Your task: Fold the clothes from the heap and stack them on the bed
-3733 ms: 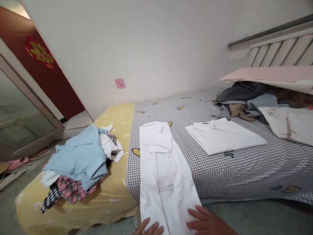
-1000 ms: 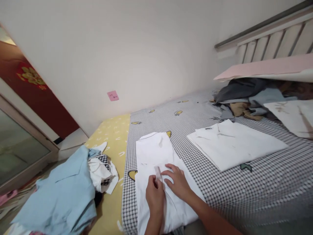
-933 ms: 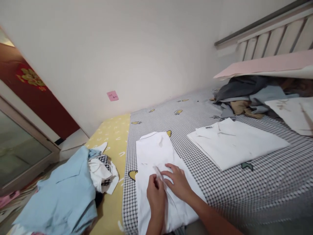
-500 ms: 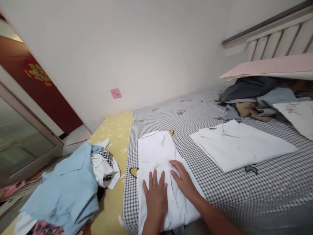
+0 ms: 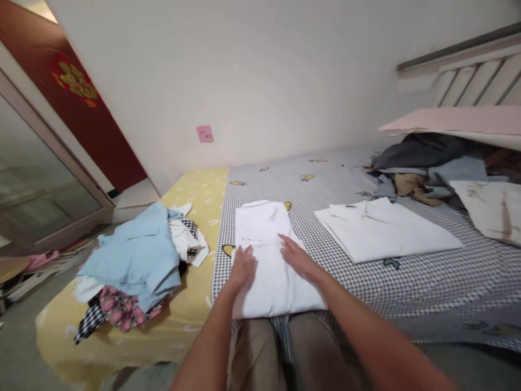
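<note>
Can't read the scribble on that pink sticky note (image 5: 204, 133), way too small. The left hand (image 5: 243, 267) and right hand (image 5: 299, 256) cover part of the white shirt (image 5: 277, 288). The dark clothes pile (image 5: 419, 152) on the bed (image 5: 407, 288) disappears under a pink board (image 5: 459, 120) that runs off the right edge. The flowery fabric (image 5: 120, 309) is mostly buried under a light blue shirt (image 5: 130, 255), and the stack (image 5: 24, 282) on the floor (image 5: 36, 336) gets cut off at the left edge, too blurry to tell what it is.

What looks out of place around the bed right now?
The cream sheet at the far right has brown streaks that look like stains. Behind it, a pink panel slants over a heap of clothes instead of lying flat, so the pile looks half covered.
</note>
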Tool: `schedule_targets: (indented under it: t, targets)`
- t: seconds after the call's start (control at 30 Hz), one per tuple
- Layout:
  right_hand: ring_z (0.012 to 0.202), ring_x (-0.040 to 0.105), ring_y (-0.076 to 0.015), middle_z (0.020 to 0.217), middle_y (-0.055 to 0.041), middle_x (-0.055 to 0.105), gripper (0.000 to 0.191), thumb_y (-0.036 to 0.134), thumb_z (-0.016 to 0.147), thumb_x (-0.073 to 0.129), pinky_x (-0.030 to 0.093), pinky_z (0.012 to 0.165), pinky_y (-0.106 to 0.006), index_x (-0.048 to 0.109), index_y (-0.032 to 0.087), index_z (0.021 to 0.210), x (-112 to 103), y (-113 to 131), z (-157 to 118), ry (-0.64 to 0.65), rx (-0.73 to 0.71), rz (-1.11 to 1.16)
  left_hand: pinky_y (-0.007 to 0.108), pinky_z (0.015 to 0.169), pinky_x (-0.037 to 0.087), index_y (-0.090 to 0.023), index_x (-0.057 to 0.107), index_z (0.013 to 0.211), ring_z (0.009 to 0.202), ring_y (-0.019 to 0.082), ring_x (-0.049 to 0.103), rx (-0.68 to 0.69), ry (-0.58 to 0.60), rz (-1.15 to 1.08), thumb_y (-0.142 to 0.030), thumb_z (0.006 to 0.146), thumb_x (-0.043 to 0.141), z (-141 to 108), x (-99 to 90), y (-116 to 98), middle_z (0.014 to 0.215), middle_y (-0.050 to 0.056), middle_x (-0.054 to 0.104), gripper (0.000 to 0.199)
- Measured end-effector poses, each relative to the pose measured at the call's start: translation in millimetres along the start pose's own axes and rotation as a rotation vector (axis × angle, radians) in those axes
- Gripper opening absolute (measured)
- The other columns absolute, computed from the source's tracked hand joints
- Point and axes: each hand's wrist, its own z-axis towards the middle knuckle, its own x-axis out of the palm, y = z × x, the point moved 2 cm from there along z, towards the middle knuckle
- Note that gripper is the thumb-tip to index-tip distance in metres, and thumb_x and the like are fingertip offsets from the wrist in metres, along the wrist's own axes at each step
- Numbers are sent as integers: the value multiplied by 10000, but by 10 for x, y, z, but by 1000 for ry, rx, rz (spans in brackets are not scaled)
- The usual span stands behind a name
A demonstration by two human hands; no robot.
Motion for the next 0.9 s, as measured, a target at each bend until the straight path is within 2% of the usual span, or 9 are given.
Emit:
schedule_targets:
  t: [0.07,0.17,0.23,0.33,0.4,0.5,0.63,0.77,0.9]
  targets:
    - [1392,448,-208,1550,-90,440,567,346,988,280,377,1135,-443,319,254,1546,-262,-149,-181,-103,4,7,518,1139,382,-161,537,1399,1446,309,382,-40,-115,9,-247,963,365,-97,-239,298,1577,189,379,477]
    - [1397,439,-238,1491,-95,511,524,280,967,320,322,1175,-503,442,245,1475,-591,-420,-613,-249,-121,-106,566,1156,338,-205,572,1364,1462,318,352,-13,-235,55,-128,913,381,-430,-474,781,1609,156,330,496]
    - [1406,431,-232,1495,-73,510,523,223,961,364,316,1177,-522,435,289,1475,-691,-591,-939,-264,-292,-287,572,1178,286,-252,565,1375,1471,290,341,143,-303,191,-59,883,383,-703,-513,1041,1606,136,344,560]
    - [1483,299,-254,1602,-55,359,691,140,898,468,290,1183,-552,306,339,1539,-677,-784,-1332,-171,-453,-529,545,1216,189,-329,481,1443,1460,246,368,443,-392,459,-31,882,404,-1040,-449,1255,1587,110,387,640]
    - [1515,199,-290,1647,-65,253,838,112,824,544,280,1181,-576,225,331,1568,-618,-835,-1473,-120,-474,-617,520,1235,117,-348,445,1465,1449,241,385,550,-426,542,-81,891,474,-1148,-394,1276,1572,100,416,634]
    - [1526,134,-309,1667,-91,170,963,74,757,592,259,1184,-589,156,302,1585,-500,-785,-1499,-94,-458,-661,525,1240,35,-328,435,1473,1437,273,404,622,-434,547,-242,883,610,-1135,-346,1154,1551,121,445,621]
    - [1532,94,-305,1661,-98,190,984,54,751,610,193,1200,-600,146,289,1587,-314,-609,-1334,-52,-514,-657,511,1228,-80,-314,343,1524,1461,275,360,744,-317,518,-364,855,670,-995,-277,896,1566,128,421,746]
    - [1519,172,-308,1628,-74,297,928,106,762,621,170,1192,-621,217,309,1572,-192,-552,-1152,21,-505,-594,520,1211,-117,-338,211,1561,1507,256,256,791,-155,515,-184,890,544,-914,-158,759,1622,72,328,764]
    - [1469,319,-303,1557,-44,436,712,269,852,608,252,1158,-610,363,359,1514,-165,-620,-1046,64,-448,-479,507,1194,-140,-400,185,1551,1512,212,240,701,-62,458,11,819,383,-880,-68,746,1631,-10,306,863]
